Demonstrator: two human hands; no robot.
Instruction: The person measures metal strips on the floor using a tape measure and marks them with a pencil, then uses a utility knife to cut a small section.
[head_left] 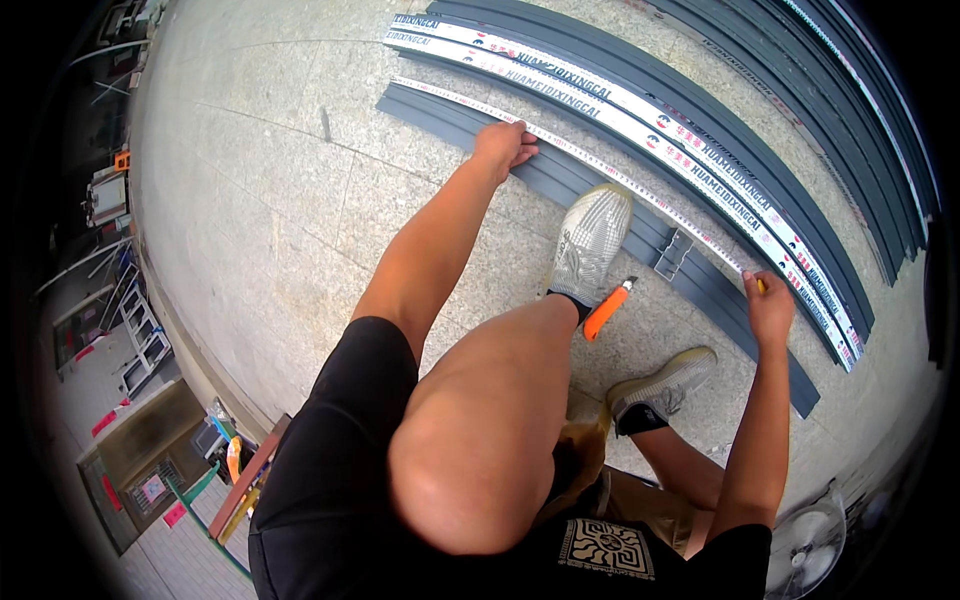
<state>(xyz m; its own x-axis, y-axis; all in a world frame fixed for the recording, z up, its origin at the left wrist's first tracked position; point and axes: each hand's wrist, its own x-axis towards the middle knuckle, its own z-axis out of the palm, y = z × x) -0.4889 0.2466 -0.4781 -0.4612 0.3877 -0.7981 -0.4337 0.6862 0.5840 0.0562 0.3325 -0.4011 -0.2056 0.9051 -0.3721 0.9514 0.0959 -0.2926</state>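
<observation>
A pale, speckled stone floor (262, 200) fills most of the view. On it, in front of a crouching person, lies a long grey strip (548, 175) with a tape (660, 203) stretched along its far edge. The step in hand appears to be measuring; the next move likely calls for keeping the tape taut and flush while a length is read or marked. The left hand (503, 148) has its fingertips at the tape; whether pinching or only pressing, I cannot tell. The right hand (770, 312) grasps a small yellow piece (761, 286) by the tape's right end. The strip is smooth, ridged lengthwise, and looks rigid. One knit shoe (592, 238) overlaps its near edge, beside an orange knife (609, 309); an angular, metallic-looking bracket (675, 255) sits on the strip. Beyond lie matching profiles (690, 140) with glossy white labels.
</observation>
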